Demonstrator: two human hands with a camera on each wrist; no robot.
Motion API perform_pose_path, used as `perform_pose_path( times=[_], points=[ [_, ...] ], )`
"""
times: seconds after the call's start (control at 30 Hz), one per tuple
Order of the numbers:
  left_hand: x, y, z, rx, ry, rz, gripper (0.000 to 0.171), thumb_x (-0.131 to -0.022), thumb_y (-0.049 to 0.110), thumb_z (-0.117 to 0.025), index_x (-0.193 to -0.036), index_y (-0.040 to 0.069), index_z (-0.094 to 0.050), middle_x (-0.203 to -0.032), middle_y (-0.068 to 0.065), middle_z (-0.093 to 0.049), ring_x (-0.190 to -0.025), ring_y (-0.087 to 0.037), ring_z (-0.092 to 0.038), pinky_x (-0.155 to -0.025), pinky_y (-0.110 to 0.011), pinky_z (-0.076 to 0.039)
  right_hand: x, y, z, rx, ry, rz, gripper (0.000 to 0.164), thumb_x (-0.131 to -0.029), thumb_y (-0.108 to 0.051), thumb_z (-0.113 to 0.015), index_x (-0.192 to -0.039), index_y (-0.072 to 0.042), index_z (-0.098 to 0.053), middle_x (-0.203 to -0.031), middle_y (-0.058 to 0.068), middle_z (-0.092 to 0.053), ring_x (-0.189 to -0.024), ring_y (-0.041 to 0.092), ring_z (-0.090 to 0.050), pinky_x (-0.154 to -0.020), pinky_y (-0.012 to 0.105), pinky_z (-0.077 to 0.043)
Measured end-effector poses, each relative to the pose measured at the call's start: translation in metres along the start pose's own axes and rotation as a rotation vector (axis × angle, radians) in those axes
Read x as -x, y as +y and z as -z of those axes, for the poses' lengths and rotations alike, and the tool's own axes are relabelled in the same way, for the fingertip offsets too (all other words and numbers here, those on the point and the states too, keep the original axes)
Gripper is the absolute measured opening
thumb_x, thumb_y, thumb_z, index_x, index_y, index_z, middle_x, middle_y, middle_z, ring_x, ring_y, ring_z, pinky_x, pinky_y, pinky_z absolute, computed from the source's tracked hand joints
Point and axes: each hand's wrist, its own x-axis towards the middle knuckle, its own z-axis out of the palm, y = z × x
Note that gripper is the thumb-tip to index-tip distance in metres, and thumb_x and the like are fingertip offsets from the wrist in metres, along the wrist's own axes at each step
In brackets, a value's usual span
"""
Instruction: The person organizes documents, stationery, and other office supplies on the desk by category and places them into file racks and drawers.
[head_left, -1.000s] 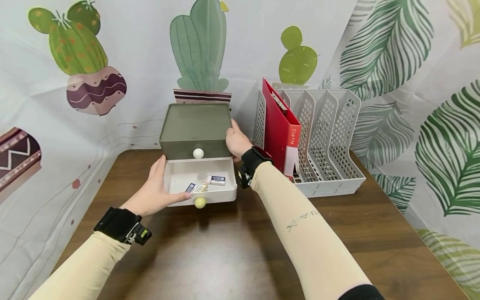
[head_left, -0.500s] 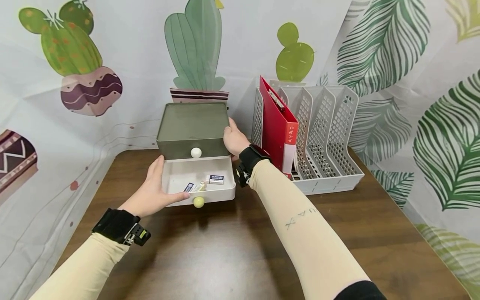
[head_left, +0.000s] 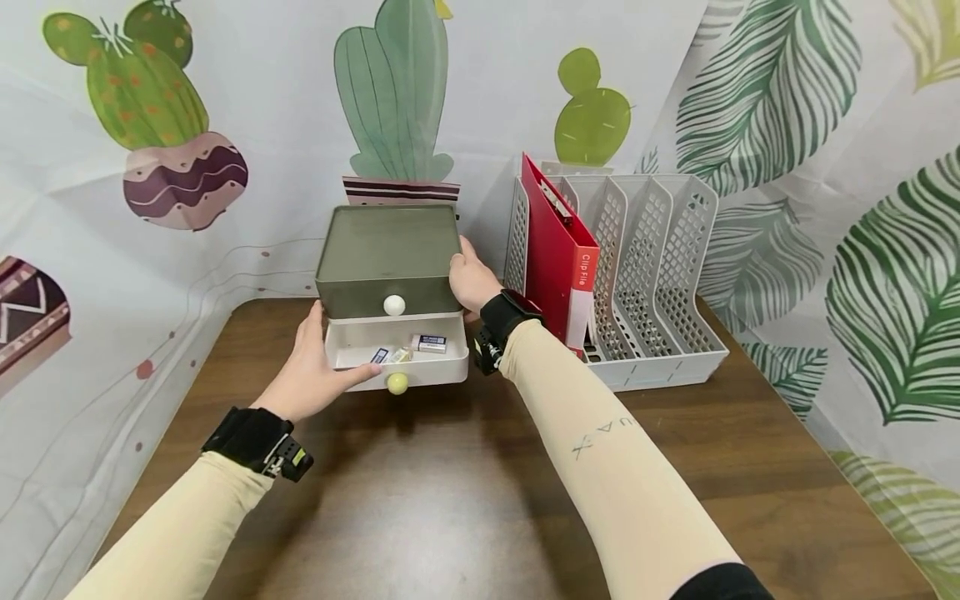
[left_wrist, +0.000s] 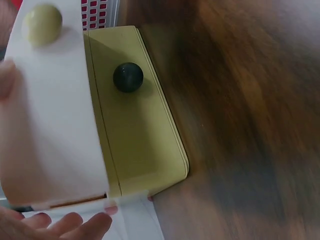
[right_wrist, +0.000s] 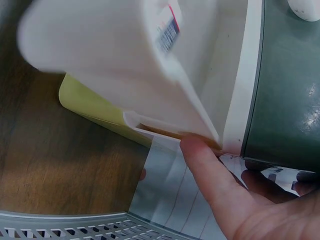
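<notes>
A small drawer unit (head_left: 393,242) with a dark green top stands at the back of the table. Its white drawer (head_left: 442,369), with a yellow knob (head_left: 397,383), is pulled partly out. Inside lie a few small items, among them an eraser (head_left: 429,342) in a blue-and-white sleeve. My left hand (head_left: 306,379) spreads along the drawer's left side, thumb pressing its front. My right hand (head_left: 474,279) rests against the unit's right side, its thumb by the drawer slot in the right wrist view. Below, a yellow-green drawer (left_wrist: 135,135) with a dark knob (left_wrist: 128,77) sits closed.
Right of the unit stands a grey mesh file rack (head_left: 652,375) holding a red clip file (head_left: 555,258) in its left part. Behind hangs a white cloth (head_left: 285,125) printed with cacti and leaves. The brown wooden table (head_left: 420,517) stretches toward me.
The white drawer has slid partway back into the unit, my left hand moving forward with its thumb on the drawer front. My right hand has stayed at the unit's side.
</notes>
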Motion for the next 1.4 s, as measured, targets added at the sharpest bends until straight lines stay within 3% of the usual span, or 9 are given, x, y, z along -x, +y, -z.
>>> perform_pose_path(
  times=[0.13,0.23,0.37,0.5,0.67,0.97,1.4],
  points=[
    [-0.007,0.0,-0.002,0.025,0.044,0.008,0.121,-0.076,0.056,-0.076,-0.155,0.018,0.006,-0.151,-0.025,-0.014,-0.139,-0.037,-0.019,-0.106,-0.059,-0.027,-0.001,0.0,-0.002,-0.003,-0.006,-0.001,0.052,-0.107,-0.035,-0.017,-0.156,-0.035,-0.002,-0.158,0.01,-0.024,-0.129,0.039,-0.044,-0.075,0.057,-0.053],
    [-0.011,0.002,-0.003,0.017,0.046,0.053,0.117,-0.081,0.056,-0.072,-0.153,0.006,0.005,-0.15,-0.028,-0.012,-0.139,-0.041,-0.02,-0.106,-0.058,-0.027,-0.001,-0.001,-0.003,0.001,-0.011,-0.002,0.052,-0.107,-0.036,-0.017,-0.156,-0.035,-0.002,-0.158,0.009,-0.022,-0.13,0.038,-0.043,-0.074,0.055,-0.053],
    [-0.016,0.006,-0.006,0.025,0.095,0.127,0.107,-0.082,0.055,-0.07,-0.146,-0.004,-0.008,-0.14,-0.029,-0.022,-0.13,-0.043,-0.033,-0.104,-0.055,-0.031,0.0,-0.002,-0.003,0.013,-0.015,0.011,0.052,-0.107,-0.035,-0.016,-0.156,-0.034,-0.001,-0.159,0.007,-0.022,-0.131,0.036,-0.042,-0.074,0.055,-0.053],
    [-0.021,0.008,-0.011,0.041,0.19,0.191,0.096,-0.081,0.055,-0.071,-0.135,-0.002,-0.017,-0.13,-0.025,-0.029,-0.114,-0.042,-0.045,-0.098,-0.051,-0.036,0.0,-0.003,-0.004,0.028,-0.016,0.041,0.051,-0.107,-0.034,-0.015,-0.156,-0.033,-0.002,-0.158,0.009,-0.024,-0.131,0.034,-0.042,-0.076,0.056,-0.053],
    [-0.026,0.004,-0.018,0.051,0.275,0.235,0.092,-0.079,0.06,-0.07,-0.128,0.002,-0.019,-0.124,-0.022,-0.03,-0.101,-0.041,-0.048,-0.09,-0.05,-0.04,-0.001,-0.006,-0.006,0.019,-0.016,0.029,0.051,-0.107,-0.034,-0.016,-0.156,-0.033,-0.003,-0.156,0.011,-0.027,-0.129,0.035,-0.044,-0.071,0.054,-0.054],
    [-0.03,0.0,-0.032,-0.029,0.39,0.232,0.084,-0.079,0.061,-0.07,-0.118,0.002,-0.023,-0.111,-0.024,-0.04,-0.086,-0.047,-0.056,-0.077,-0.054,-0.045,-0.001,-0.005,-0.003,0.003,-0.027,-0.006,0.052,-0.106,-0.036,-0.016,-0.156,-0.036,-0.001,-0.158,0.007,-0.023,-0.131,0.034,-0.042,-0.078,0.056,-0.052],
    [-0.033,0.001,-0.041,-0.029,0.39,0.238,0.082,-0.08,0.059,-0.07,-0.119,0.003,-0.024,-0.108,-0.024,-0.043,-0.086,-0.05,-0.057,-0.076,-0.056,-0.045,0.0,0.003,0.002,-0.012,-0.019,0.026,0.051,-0.107,-0.035,-0.016,-0.156,-0.033,-0.003,-0.157,0.009,-0.025,-0.132,0.036,-0.041,-0.077,0.057,-0.052]
  ],
)
